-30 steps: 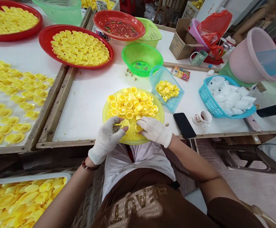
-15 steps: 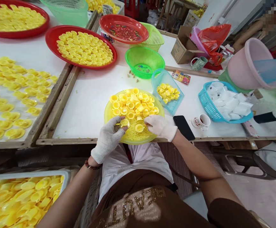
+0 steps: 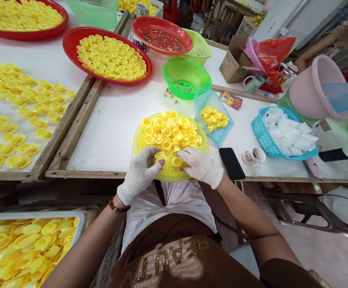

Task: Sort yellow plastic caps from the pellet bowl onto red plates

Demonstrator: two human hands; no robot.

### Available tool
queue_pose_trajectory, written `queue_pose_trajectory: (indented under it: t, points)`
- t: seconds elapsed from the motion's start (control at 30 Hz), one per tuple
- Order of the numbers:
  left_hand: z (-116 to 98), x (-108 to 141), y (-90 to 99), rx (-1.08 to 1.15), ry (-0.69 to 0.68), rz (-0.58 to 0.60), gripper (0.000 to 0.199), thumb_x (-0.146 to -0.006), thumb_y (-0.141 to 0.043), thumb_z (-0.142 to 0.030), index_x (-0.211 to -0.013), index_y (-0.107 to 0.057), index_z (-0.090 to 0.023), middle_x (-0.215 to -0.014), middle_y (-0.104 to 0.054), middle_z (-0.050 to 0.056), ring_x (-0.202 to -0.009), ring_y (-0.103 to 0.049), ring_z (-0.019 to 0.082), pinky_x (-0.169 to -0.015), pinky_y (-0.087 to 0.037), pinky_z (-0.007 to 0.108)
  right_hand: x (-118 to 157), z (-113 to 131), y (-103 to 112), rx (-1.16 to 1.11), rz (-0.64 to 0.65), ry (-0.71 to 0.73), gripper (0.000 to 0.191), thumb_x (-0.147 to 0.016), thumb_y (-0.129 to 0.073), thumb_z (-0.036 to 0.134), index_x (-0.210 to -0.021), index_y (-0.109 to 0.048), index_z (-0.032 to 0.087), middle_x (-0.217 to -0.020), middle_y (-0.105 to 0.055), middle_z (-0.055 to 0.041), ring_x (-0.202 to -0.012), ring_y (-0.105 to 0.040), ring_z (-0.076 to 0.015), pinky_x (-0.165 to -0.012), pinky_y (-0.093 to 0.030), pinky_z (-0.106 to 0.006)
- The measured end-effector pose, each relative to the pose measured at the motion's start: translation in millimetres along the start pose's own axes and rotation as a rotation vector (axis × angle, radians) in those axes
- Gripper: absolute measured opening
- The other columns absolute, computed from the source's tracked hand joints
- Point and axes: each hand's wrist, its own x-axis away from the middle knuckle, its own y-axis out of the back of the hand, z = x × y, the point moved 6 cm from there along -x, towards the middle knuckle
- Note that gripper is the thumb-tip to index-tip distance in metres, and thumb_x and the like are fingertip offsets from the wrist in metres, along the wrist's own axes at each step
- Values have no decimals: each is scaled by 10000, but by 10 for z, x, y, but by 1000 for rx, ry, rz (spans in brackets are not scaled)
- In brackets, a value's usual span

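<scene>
My left hand (image 3: 141,172), in a white glove with bare fingertips, pinches a small round yellow plastic cup (image 3: 159,156) between thumb and fingers. From the other side my right hand (image 3: 202,166), also gloved, closes its thumb and fingers on a second yellow plastic cup (image 3: 176,161). Both hands are over a translucent yellow bowl (image 3: 137,138) at the table's front edge. Small yellow beads (image 3: 169,173) fill the near part of this bowl, and a heap of yellow cups (image 3: 171,130) covers its far part.
Right of the bowl are a blue scoop (image 3: 222,138) with yellow pieces, a phone (image 3: 232,163), a mug (image 3: 253,156) and a blue basket (image 3: 262,136) of white pieces. Behind stand a green basin (image 3: 187,78) and red trays (image 3: 69,46). A crate (image 3: 81,224) of yellow parts is lower left.
My right hand has moved slightly left and its fingers now close around the cup that lay beside them. My left hand still holds its cup. The view has shifted slightly.
</scene>
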Motion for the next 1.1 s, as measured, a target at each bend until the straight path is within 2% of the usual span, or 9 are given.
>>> queue_pose_trajectory:
  t: [0.17, 0.27, 0.37, 0.5, 0.6, 0.73, 0.83, 0.97, 1.1]
  points:
    - [-97, 76, 13, -135, -100, -14, 389, -861, -676, -380, -1175, -620, -158, -1130, -689, 85, -958, -661, 199, -893, -547, 360, -72, -19, 7, -48, -46, 17, 208, -949, -583, 292, -1087, -620, 141, -1010, -656, -90, -958, -584, -212, -867, -441, -318]
    - [-131, 107, 21, -278, -147, -49, 358, -875, -657, -343, -1187, -639, -167, -1137, -693, 75, -937, -657, 193, -917, -539, 369, -90, -31, 60, -80, -67, 15, 176, -933, -599, 308, -1015, -626, 154, -923, -645, -62, -881, -573, -193, -806, -425, -297]
    - [-118, 100, 19, -307, -151, -61, 383, -900, -621, -327, -1248, -621, -167, -1163, -704, 77, -968, -671, 200, -931, -545, 365, -99, -35, 36, -79, -48, 7, 175, -931, -610, 320, -998, -624, 159, -913, -643, -54, -868, -570, -186, -797, -417, -291]
    - [-128, 91, 13, -369, -202, -48, 346, -906, -601, -297, -1224, -630, -161, -1209, -702, 88, -1030, -680, 218, -964, -547, 368, -88, -20, -66, -31, 50, 19, 222, -941, -615, 325, -1074, -619, 147, -1010, -656, -75, -952, -590, -202, -838, -428, -299]
    - [-165, 112, 2, -439, -272, -49, 308, -887, -624, -277, -1173, -639, -164, -1201, -693, 90, -1108, -660, 233, -1001, -537, 372, -60, -51, -66, 66, 109, -35, 303, -930, -625, 303, -1172, -602, 124, -1111, -654, -115, -1027, -594, -243, -879, -439, -336]
    - [-192, 144, -27, -505, -314, -70, 287, -886, -625, -283, -1152, -646, -177, -1202, -649, 92, -1129, -638, 236, -1004, -536, 375, -75, -107, -58, 183, 215, -102, 197, -936, -533, 158, -1105, -632, 128, -1094, -665, -127, -1015, -612, -262, -867, -440, -358]
    - [-194, 152, -44, -531, -313, -75, 281, -894, -612, -278, -1155, -631, -176, -1177, -652, 89, -1118, -637, 234, -992, -537, 369, -112, -122, -86, 175, 271, -77, 236, -930, -451, 60, -1054, -642, 122, -1056, -676, -124, -969, -621, -233, -839, -437, -333]
    - [-211, 151, -43, -508, -324, -61, 270, -898, -592, -246, -1159, -598, -174, -1211, -655, 88, -1172, -619, 228, -1031, -512, 359, -82, -141, -22, 29, 174, -80, 195, -923, -474, 57, -981, -651, 116, -999, -680, -112, -937, -609, -202, -846, -439, -305]
    - [-203, 135, -49, -517, -288, -45, 252, -901, -585, -284, -1133, -605, -188, -1195, -649, 90, -1158, -622, 243, -1011, -515, 377, 9, -24, 70, -184, 40, 35, 196, -937, -466, 56, -942, -636, 153, -949, -667, -54, -908, -599, -160, -857, -443, -272]
